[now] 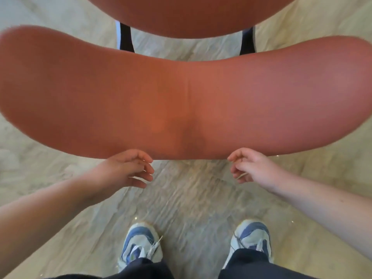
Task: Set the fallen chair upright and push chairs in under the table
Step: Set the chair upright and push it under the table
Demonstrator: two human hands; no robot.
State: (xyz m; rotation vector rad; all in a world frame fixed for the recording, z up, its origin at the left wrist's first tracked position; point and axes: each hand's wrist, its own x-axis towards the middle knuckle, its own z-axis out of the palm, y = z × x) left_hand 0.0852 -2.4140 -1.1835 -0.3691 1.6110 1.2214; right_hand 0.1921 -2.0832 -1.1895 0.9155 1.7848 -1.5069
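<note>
An upright chair stands right in front of me, seen from above. Its curved reddish-brown backrest fills the middle of the view and its seat shows at the top edge, with two black supports between them. My left hand hovers just below the backrest's near edge, fingers loosely curled and apart, holding nothing. My right hand mirrors it on the other side, also loose and not touching the chair. No table is visible.
A pale beige marbled floor lies beneath the chair. My two feet in blue and white sneakers stand close behind the chair, with dark trouser legs at the bottom edge.
</note>
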